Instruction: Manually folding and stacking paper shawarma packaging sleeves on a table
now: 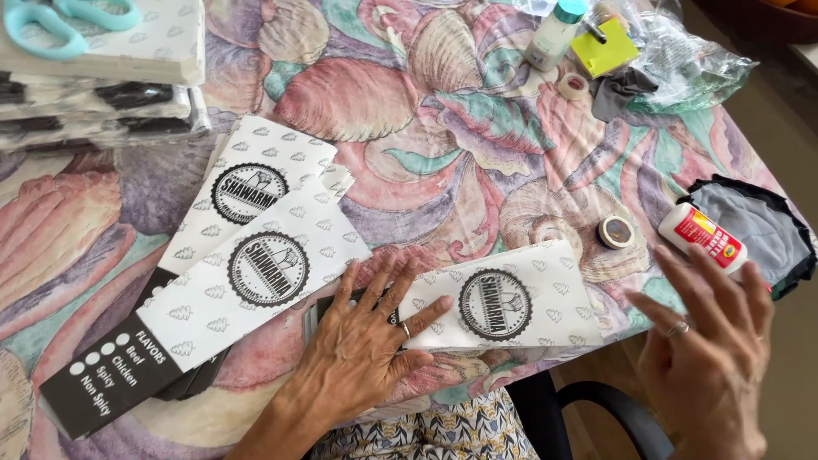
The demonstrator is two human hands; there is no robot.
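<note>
— Where are your hands?

— Your left hand [368, 334] lies flat, fingers spread, pressing the white paper bag [498, 300] at lower centre; it hides the bag's left end.

— And the right?

— Your right hand [709, 358] hovers open at lower right, holding nothing, just below the white glue bottle [704, 238], whose lower end it covers.

— Anything cut off?

— The teal scissors [60, 20] at upper left run out of frame. The tape roll [615, 231] sits left of the bottle.
</note>
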